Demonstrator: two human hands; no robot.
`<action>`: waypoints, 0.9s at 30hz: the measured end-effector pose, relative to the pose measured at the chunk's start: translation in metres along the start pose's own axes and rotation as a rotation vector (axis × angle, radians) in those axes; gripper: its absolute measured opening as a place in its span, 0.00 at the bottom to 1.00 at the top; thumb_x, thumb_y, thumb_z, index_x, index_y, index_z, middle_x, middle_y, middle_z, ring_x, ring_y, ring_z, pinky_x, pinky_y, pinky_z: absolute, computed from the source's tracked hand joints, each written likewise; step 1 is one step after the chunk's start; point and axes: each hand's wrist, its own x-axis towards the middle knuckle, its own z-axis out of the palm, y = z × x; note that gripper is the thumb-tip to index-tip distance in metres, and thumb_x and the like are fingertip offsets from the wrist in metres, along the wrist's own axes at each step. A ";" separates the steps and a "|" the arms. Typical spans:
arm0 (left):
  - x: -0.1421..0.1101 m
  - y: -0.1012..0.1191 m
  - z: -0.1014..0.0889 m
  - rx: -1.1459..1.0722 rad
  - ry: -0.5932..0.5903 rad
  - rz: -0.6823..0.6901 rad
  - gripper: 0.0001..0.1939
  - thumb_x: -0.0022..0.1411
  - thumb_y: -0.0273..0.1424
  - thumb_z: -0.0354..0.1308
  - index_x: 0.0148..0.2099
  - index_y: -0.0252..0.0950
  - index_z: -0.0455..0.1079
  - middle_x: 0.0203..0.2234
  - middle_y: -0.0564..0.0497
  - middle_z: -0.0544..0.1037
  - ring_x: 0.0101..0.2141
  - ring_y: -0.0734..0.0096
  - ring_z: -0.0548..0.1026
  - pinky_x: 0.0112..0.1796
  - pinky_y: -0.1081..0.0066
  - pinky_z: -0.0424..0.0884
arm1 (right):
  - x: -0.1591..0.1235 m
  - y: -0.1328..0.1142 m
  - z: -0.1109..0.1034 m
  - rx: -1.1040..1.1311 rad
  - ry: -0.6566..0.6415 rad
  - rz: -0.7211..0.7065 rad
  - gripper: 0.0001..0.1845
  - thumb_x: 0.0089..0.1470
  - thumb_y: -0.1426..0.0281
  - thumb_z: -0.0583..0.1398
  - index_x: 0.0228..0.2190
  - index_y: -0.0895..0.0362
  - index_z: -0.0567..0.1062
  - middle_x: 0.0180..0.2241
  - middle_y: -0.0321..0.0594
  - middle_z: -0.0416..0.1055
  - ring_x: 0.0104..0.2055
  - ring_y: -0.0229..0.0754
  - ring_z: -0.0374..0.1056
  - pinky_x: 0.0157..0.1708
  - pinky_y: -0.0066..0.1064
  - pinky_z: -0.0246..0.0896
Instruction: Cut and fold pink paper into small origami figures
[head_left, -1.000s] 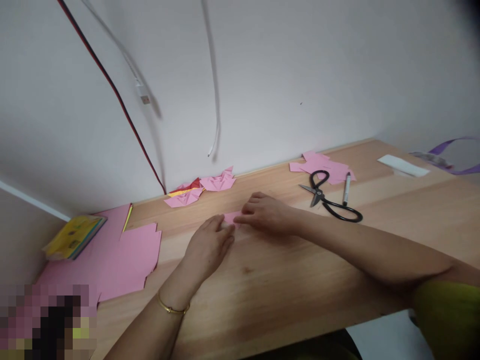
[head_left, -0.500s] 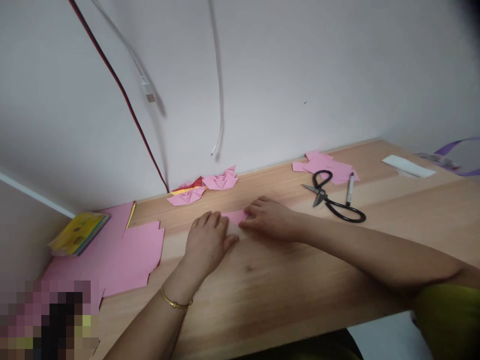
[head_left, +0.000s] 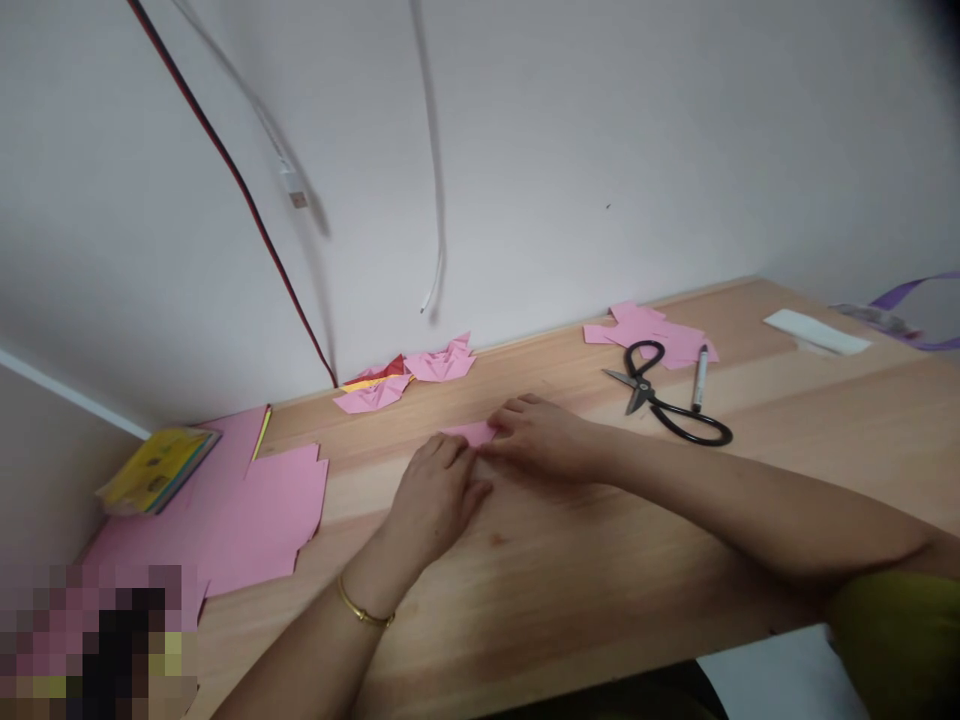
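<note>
A small piece of pink paper lies on the wooden table between my hands, partly hidden under the fingers. My left hand, with a gold bracelet at the wrist, has its fingers bent together onto the paper's near left edge; the thumb lies apart from them, lower right. At the paper's right end, my right hand holds it down with fingers and thumb closed over it. The fingertips of both hands almost meet. Behind them, folded pink paper shapes rest against the wall, next to a red and yellow piece.
Black-handled scissors lie opened at right, beside a marker and pink paper pieces. A white strip is farther right. Large pink sheets cover the left side, with a yellow packet on them. Cables hang along the wall.
My left hand has slid rightward along the pink paper, closer to my right hand. More of the paper's left end shows. My right hand stays in place.
</note>
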 end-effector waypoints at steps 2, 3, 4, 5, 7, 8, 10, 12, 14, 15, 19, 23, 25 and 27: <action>0.000 0.003 0.001 0.011 -0.007 -0.001 0.11 0.61 0.36 0.53 0.43 0.36 0.69 0.40 0.45 0.72 0.43 0.59 0.68 0.44 0.57 0.66 | 0.000 0.000 0.001 -0.001 -0.001 0.000 0.15 0.59 0.69 0.53 0.46 0.50 0.73 0.41 0.47 0.68 0.42 0.46 0.61 0.43 0.40 0.53; 0.000 0.003 0.001 0.024 -0.009 -0.008 0.11 0.61 0.36 0.53 0.43 0.36 0.69 0.40 0.45 0.72 0.43 0.59 0.68 0.45 0.57 0.66 | 0.000 0.000 0.001 -0.003 -0.003 -0.001 0.15 0.59 0.69 0.53 0.46 0.50 0.73 0.41 0.47 0.68 0.42 0.46 0.61 0.43 0.40 0.53; 0.000 0.003 0.001 0.038 -0.015 -0.014 0.11 0.61 0.36 0.53 0.43 0.37 0.69 0.40 0.45 0.72 0.43 0.59 0.68 0.45 0.57 0.66 | 0.000 0.000 0.001 -0.004 -0.005 -0.003 0.15 0.59 0.69 0.53 0.46 0.50 0.73 0.41 0.47 0.68 0.42 0.46 0.61 0.43 0.40 0.52; 0.000 0.002 0.000 0.051 -0.022 -0.021 0.11 0.61 0.37 0.53 0.43 0.37 0.69 0.41 0.46 0.72 0.44 0.59 0.68 0.45 0.57 0.66 | 0.000 0.000 0.001 -0.006 -0.008 -0.005 0.15 0.59 0.69 0.53 0.46 0.50 0.73 0.41 0.46 0.68 0.42 0.46 0.61 0.43 0.40 0.52; 0.000 0.000 -0.001 0.084 -0.033 -0.047 0.12 0.61 0.38 0.54 0.43 0.37 0.69 0.41 0.46 0.72 0.44 0.59 0.68 0.44 0.58 0.66 | 0.000 0.000 0.001 -0.008 -0.010 -0.003 0.14 0.59 0.68 0.53 0.45 0.49 0.74 0.40 0.46 0.68 0.42 0.47 0.61 0.43 0.40 0.52; 0.000 -0.001 -0.002 0.105 -0.035 -0.064 0.13 0.60 0.38 0.54 0.43 0.37 0.69 0.42 0.45 0.72 0.44 0.58 0.68 0.44 0.57 0.66 | 0.000 -0.001 0.000 -0.011 -0.011 -0.001 0.14 0.59 0.67 0.53 0.45 0.49 0.74 0.40 0.46 0.68 0.42 0.47 0.61 0.43 0.40 0.52; 0.000 -0.005 -0.003 0.155 -0.024 -0.102 0.14 0.59 0.39 0.55 0.43 0.36 0.69 0.44 0.44 0.72 0.44 0.57 0.68 0.44 0.57 0.66 | 0.000 -0.001 -0.001 -0.016 -0.015 0.006 0.14 0.58 0.67 0.54 0.44 0.49 0.74 0.41 0.46 0.68 0.42 0.47 0.61 0.43 0.40 0.52; 0.001 -0.011 -0.004 0.195 -0.006 -0.130 0.15 0.59 0.40 0.55 0.44 0.36 0.70 0.46 0.44 0.72 0.44 0.56 0.68 0.44 0.56 0.66 | 0.000 -0.002 -0.002 -0.021 -0.021 0.010 0.14 0.58 0.68 0.54 0.44 0.49 0.74 0.41 0.46 0.68 0.42 0.47 0.61 0.43 0.40 0.52; 0.001 -0.016 -0.003 0.208 0.005 -0.143 0.15 0.60 0.40 0.54 0.45 0.37 0.70 0.46 0.44 0.72 0.45 0.55 0.68 0.43 0.56 0.66 | -0.001 -0.002 -0.003 -0.019 -0.023 0.011 0.13 0.58 0.68 0.54 0.44 0.50 0.74 0.41 0.46 0.68 0.42 0.47 0.61 0.43 0.40 0.52; 0.001 -0.018 -0.003 0.205 0.010 -0.146 0.14 0.61 0.40 0.53 0.45 0.37 0.70 0.46 0.44 0.72 0.45 0.55 0.68 0.43 0.56 0.66 | -0.001 -0.002 -0.003 -0.015 -0.022 0.011 0.13 0.58 0.68 0.54 0.43 0.50 0.74 0.41 0.46 0.68 0.42 0.47 0.61 0.43 0.40 0.52; 0.002 -0.021 -0.001 0.185 0.064 -0.178 0.14 0.60 0.40 0.53 0.42 0.36 0.72 0.45 0.42 0.73 0.46 0.53 0.68 0.44 0.53 0.67 | -0.002 -0.002 -0.004 0.003 -0.013 0.008 0.14 0.58 0.68 0.54 0.45 0.49 0.73 0.43 0.46 0.68 0.43 0.47 0.61 0.44 0.40 0.52; 0.006 -0.015 0.005 0.078 0.114 -0.067 0.21 0.61 0.40 0.52 0.52 0.34 0.66 0.53 0.40 0.68 0.53 0.53 0.64 0.52 0.51 0.61 | -0.002 -0.002 -0.003 0.007 -0.017 0.014 0.14 0.58 0.67 0.54 0.45 0.49 0.74 0.42 0.45 0.69 0.43 0.47 0.62 0.44 0.41 0.53; 0.007 -0.010 0.010 -0.028 0.049 0.073 0.28 0.60 0.43 0.53 0.59 0.34 0.59 0.57 0.39 0.64 0.58 0.54 0.59 0.55 0.52 0.57 | -0.002 -0.001 -0.002 0.020 -0.015 0.011 0.14 0.58 0.67 0.54 0.45 0.51 0.74 0.43 0.46 0.69 0.44 0.47 0.62 0.45 0.42 0.53; 0.008 -0.008 0.014 -0.100 -0.048 0.115 0.38 0.57 0.48 0.54 0.63 0.35 0.51 0.60 0.38 0.60 0.60 0.54 0.56 0.56 0.51 0.55 | -0.001 -0.001 -0.001 0.032 0.000 0.007 0.15 0.58 0.68 0.54 0.45 0.52 0.74 0.45 0.46 0.69 0.46 0.47 0.62 0.47 0.42 0.52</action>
